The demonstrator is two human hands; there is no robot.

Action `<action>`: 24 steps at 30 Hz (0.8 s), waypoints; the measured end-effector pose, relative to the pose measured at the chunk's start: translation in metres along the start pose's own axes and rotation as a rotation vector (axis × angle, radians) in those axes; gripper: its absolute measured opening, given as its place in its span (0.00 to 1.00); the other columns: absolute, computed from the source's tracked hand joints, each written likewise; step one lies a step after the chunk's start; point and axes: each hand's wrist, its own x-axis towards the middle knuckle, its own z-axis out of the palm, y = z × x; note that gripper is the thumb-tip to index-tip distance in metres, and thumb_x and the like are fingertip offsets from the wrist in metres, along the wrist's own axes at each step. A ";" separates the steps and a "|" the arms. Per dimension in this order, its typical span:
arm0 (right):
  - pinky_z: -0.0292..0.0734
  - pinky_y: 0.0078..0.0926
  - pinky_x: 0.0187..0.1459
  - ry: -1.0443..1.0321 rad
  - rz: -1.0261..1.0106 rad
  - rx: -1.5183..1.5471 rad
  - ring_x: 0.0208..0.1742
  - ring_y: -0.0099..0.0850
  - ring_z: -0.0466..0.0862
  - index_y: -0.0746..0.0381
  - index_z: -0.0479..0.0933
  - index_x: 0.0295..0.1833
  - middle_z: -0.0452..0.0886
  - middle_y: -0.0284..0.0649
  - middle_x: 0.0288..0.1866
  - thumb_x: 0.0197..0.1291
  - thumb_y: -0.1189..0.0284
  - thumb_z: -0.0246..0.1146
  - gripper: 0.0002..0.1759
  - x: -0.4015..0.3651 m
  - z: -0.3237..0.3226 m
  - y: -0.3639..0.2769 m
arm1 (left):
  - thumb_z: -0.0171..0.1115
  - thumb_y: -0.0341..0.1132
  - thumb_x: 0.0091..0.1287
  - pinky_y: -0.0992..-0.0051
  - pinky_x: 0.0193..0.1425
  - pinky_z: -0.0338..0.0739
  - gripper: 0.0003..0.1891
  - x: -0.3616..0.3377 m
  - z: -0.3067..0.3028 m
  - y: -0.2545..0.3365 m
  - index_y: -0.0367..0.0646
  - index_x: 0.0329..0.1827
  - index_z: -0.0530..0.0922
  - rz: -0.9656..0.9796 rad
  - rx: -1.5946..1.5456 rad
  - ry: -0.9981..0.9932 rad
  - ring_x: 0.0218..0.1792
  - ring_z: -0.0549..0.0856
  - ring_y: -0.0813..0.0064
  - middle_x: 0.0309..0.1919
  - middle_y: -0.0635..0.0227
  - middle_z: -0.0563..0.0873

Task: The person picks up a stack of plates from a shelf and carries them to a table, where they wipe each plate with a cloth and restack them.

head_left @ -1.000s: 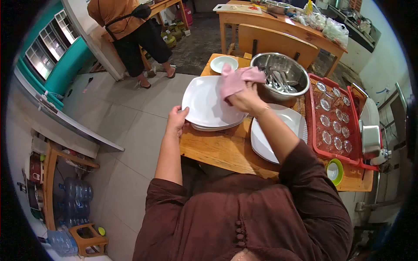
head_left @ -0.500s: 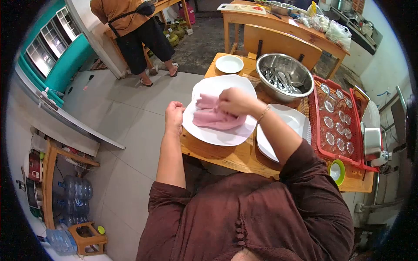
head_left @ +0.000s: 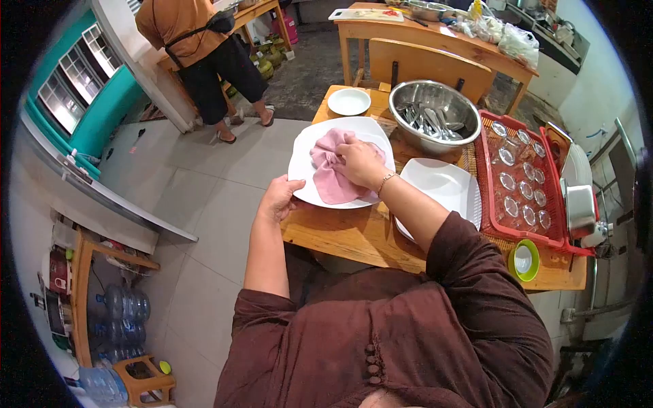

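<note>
My left hand (head_left: 277,198) grips the near left rim of a white square-cornered plate (head_left: 303,163), its thumb over the edge. A pink cloth (head_left: 335,185) lies bunched on the plate's face. My right hand (head_left: 360,161) presses into this cloth with curled fingers, holding part of it against the plate. To the right are more white plates (head_left: 442,183), stacked beneath my right forearm. Behind the held plate sits a small round white plate (head_left: 349,101).
A steel bowl (head_left: 416,139) of cutlery stands behind the stacked plates. Right of it, a red basket (head_left: 491,204) holds several upturned glasses. A green bowl (head_left: 530,272) sits near the table's front edge. Another person (head_left: 197,61) stands at the far left.
The held plate has shifted up and now covers the plate behind it, where two outlines overlapped before. The cloth has been turned and bunched differently under my right hand.
</note>
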 end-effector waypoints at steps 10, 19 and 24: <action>0.79 0.23 0.37 0.264 0.054 0.785 0.33 0.23 0.80 0.70 0.82 0.51 0.85 0.39 0.35 0.67 0.63 0.62 0.19 0.024 -0.135 -0.026 | 0.52 0.20 0.60 0.65 0.55 0.79 0.23 -0.015 0.007 0.021 0.32 0.60 0.64 0.485 -0.252 0.203 0.50 0.82 0.66 0.51 0.54 0.78; 0.82 0.28 0.42 0.143 0.072 1.442 0.38 0.27 0.83 0.66 0.75 0.60 0.82 0.39 0.44 0.69 0.63 0.59 0.21 0.022 -0.153 -0.039 | 0.46 0.24 0.73 0.72 0.60 0.73 0.18 -0.019 0.050 0.046 0.36 0.65 0.67 0.828 -0.148 0.317 0.54 0.79 0.72 0.56 0.58 0.78; 0.82 0.29 0.46 0.156 0.153 1.508 0.43 0.27 0.83 0.66 0.74 0.60 0.81 0.40 0.47 0.71 0.66 0.56 0.18 0.015 -0.162 -0.061 | 0.46 0.28 0.74 0.69 0.61 0.75 0.18 -0.030 0.056 0.048 0.36 0.66 0.66 0.815 -0.342 0.231 0.56 0.80 0.68 0.57 0.56 0.78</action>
